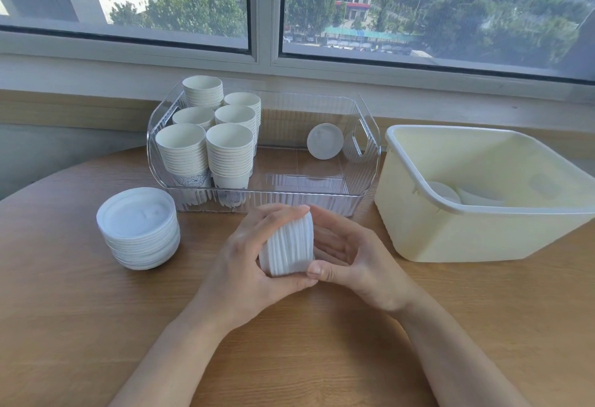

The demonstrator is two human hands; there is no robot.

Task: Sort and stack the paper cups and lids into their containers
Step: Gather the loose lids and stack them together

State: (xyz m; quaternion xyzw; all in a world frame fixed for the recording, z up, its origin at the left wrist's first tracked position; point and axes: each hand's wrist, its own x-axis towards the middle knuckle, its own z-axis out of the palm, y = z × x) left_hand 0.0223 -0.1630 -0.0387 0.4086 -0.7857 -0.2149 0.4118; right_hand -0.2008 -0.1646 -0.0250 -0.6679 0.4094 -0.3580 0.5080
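A sideways stack of white lids is pressed between my left hand and my right hand, just above the table in front of the clear bin. The clear plastic bin holds several stacks of white paper cups in its left half. One lid stands on edge near its right wall. A second stack of lids rests flat on the table to the left. The cream tub at the right has a few lids lying at its bottom.
The round wooden table curves away at the left. A window sill and window run behind the bins. The two containers stand side by side with a narrow gap between them.
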